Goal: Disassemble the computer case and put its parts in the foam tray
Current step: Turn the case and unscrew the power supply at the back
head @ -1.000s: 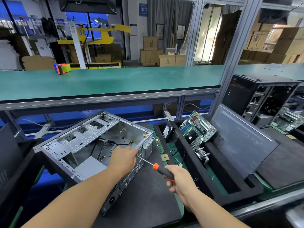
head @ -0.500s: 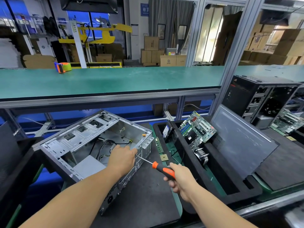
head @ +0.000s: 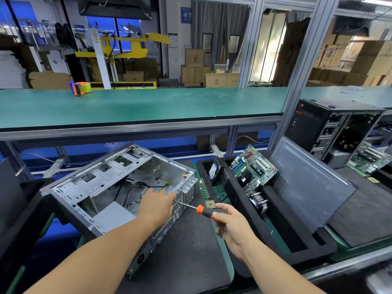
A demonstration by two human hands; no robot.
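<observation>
Screwdriver (head: 203, 211) was gripped by right hand (head: 231, 225) | case (head: 118, 187) rim was held by left hand (head: 156, 206), tip beside its fingers

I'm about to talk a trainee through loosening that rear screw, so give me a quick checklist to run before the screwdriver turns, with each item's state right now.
1. Right hand grips the screwdriver handle: ok.
2. Left hand steadies the computer case at its rear edge: ok.
3. Screwdriver tip seated in a screw: cannot tell, the left hand hides it.
4. Case lying open side up on the black mat: ok.
5. Cables inside the case unplugged: cannot tell.
6. Foam tray beside the case, already holding the motherboard: ok.
</observation>
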